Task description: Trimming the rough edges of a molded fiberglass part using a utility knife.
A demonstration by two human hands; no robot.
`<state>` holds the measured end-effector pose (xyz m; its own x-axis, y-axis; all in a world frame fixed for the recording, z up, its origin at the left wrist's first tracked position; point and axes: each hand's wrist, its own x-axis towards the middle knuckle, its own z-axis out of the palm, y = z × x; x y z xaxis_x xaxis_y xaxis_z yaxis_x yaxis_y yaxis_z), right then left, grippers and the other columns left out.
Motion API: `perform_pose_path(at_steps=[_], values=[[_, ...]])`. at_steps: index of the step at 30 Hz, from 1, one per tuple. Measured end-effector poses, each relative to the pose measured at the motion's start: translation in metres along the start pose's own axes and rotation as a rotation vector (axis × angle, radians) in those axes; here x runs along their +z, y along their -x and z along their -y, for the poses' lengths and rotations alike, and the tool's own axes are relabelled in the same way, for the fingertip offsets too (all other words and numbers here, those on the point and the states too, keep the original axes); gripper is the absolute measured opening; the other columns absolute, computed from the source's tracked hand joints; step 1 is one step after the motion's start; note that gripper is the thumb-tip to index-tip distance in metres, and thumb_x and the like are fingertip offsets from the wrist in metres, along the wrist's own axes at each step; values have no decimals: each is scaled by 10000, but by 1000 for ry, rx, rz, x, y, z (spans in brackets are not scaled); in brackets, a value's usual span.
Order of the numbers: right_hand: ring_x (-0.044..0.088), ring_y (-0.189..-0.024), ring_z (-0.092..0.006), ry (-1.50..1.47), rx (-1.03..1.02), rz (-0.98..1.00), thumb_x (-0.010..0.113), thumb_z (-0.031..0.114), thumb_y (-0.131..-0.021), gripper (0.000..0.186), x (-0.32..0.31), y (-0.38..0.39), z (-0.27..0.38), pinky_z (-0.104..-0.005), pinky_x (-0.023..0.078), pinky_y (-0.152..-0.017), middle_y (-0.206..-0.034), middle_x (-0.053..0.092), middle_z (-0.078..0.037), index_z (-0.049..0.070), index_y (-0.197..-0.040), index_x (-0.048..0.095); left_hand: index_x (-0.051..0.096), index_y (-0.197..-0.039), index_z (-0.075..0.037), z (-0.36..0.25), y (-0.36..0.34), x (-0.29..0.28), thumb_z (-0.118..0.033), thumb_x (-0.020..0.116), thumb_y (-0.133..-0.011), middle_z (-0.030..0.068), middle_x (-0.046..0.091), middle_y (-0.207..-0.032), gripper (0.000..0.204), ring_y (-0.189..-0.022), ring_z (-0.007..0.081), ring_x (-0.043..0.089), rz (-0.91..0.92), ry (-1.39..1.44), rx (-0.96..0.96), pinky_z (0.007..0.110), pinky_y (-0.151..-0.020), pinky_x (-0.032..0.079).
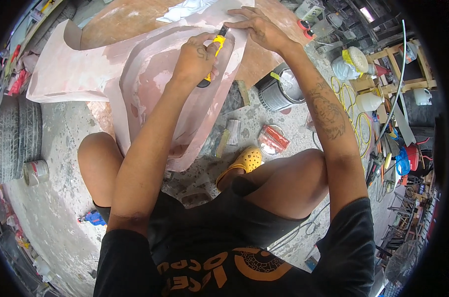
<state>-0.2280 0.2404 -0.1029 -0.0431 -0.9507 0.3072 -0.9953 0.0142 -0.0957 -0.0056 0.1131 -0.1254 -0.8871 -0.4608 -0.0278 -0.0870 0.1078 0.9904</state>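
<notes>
My left hand [196,58] is closed around a yellow-and-black cutter knife [219,41], its dark front end directed up toward the far rim of a large molded panel [66,76]. The panel is whitish-pink, with a deep curved recess. At that far rim, my right hand [262,32] lies with its fingers stretched out, close to the knife's front end. Whether the knife's tip touches the panel is too small to tell. Nothing shows in my right hand.
An open grey can [273,96] stands right of the panel, near a round lid with a red block [275,140]. Stacked tires [29,133] and a small tin [36,173] are at left. A yellow hose [350,99] and mixed tools lie at right. White cloth [185,10] rests beyond the panel.
</notes>
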Motion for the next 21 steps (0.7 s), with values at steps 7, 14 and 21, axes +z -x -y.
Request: perform_pose_path(at_steps=[7,14,21], values=[[426,-1440,-320,32,-52,11,483,-147,-724,740,-5,2,-3,-419,324,-1241,-1571,481,-48,212,-1323,726,556,-1353,14,-5,7,0,-166,599,-1043,126,666,-738,360,-489,177,642,19,-28,-4,326,-440,529],[449,-1418,-359,-8,-85,-5,517,-61,-781,633,-7,0,1,-472,298,-1228,-1519,525,-125,206,-1317,724,571,-1350,7,-4,10,-1,-147,596,-1042,127,660,-749,346,-486,174,634,17,-97,22,319,-440,532],[407,-1459,-388,-96,-48,-50,514,6,-765,669,1,3,-9,-521,246,-1239,-1538,516,-178,222,-1372,694,598,-1333,16,-5,-1,3,-138,596,-1036,107,641,-682,335,-480,169,632,-65,-133,60,314,-450,532]])
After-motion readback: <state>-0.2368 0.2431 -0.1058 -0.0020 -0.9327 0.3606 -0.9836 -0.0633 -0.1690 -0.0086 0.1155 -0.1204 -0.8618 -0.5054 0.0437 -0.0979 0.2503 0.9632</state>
